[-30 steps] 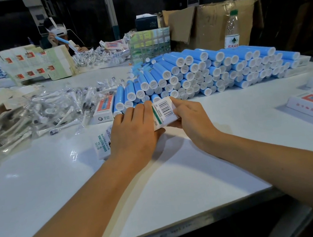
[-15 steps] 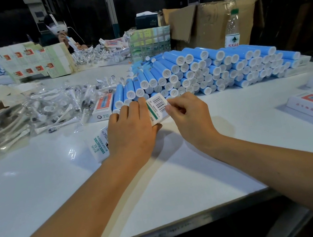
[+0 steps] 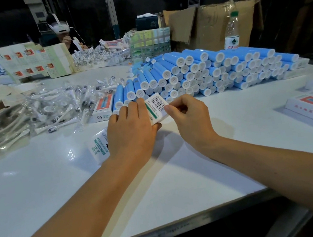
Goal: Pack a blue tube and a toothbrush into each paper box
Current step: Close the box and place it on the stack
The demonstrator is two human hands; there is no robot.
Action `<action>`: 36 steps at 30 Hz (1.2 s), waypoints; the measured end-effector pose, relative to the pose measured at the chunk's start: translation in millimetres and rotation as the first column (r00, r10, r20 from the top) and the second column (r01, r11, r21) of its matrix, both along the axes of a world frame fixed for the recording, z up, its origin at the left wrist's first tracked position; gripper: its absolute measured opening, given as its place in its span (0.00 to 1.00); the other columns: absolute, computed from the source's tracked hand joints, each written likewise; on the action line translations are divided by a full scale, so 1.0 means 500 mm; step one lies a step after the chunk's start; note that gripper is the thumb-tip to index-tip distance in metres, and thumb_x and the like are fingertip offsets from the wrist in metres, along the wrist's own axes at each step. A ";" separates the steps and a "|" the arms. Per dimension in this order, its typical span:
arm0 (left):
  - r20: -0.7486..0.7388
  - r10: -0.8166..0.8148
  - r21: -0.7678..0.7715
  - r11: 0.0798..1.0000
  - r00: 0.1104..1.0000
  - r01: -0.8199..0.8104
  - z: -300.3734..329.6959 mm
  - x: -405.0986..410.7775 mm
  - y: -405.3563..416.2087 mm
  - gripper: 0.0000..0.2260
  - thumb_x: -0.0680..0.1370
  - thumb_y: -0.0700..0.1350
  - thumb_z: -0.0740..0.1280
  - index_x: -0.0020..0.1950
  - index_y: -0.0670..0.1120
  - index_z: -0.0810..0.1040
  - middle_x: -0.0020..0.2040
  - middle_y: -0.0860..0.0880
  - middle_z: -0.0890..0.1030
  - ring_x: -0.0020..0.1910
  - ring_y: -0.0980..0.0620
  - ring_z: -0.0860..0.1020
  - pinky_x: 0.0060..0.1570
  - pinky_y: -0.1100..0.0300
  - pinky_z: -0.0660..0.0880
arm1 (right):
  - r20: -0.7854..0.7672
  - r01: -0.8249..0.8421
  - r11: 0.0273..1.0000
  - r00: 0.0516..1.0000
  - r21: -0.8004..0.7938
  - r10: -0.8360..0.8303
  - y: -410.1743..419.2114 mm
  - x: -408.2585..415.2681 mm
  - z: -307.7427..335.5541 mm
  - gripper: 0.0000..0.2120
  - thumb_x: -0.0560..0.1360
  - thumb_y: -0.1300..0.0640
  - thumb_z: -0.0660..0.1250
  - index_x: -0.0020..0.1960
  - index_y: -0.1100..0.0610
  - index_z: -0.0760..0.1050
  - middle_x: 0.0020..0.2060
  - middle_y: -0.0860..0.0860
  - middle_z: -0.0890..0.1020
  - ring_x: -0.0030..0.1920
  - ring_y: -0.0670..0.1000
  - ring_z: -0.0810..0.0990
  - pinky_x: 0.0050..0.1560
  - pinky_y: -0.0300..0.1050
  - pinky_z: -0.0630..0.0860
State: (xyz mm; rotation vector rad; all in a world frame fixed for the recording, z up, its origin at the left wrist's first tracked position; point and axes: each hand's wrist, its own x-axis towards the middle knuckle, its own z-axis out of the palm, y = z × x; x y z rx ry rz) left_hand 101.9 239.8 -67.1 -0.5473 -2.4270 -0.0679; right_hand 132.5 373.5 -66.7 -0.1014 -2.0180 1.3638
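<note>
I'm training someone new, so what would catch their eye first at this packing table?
First, the big stack of blue tubes across the table's far middle. Next, both hands at centre, left hand and right hand, holding a barcoded paper box. To the left lies a heap of wrapped toothbrushes.

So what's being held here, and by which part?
One white paper box. The left hand lies over its middle, covering most of it; the right hand pinches the end flap beside the barcode.

White paper box (image 3: 157,106), barcode up, lies tilted before stacked blue tubes (image 3: 205,71), beside bagged toothbrushes (image 3: 54,110).
</note>
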 end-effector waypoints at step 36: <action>0.018 -0.016 0.000 1.000 1.000 0.016 -0.004 -0.011 0.000 0.31 0.78 0.61 0.57 0.73 0.44 0.55 0.66 0.47 0.68 0.63 0.47 0.68 0.57 0.54 0.65 | 0.058 -0.046 0.998 0.997 -0.053 0.049 0.006 -0.004 0.001 0.10 0.77 0.59 0.65 0.38 0.58 0.77 0.35 0.49 0.79 0.33 0.44 0.72 0.37 0.41 0.71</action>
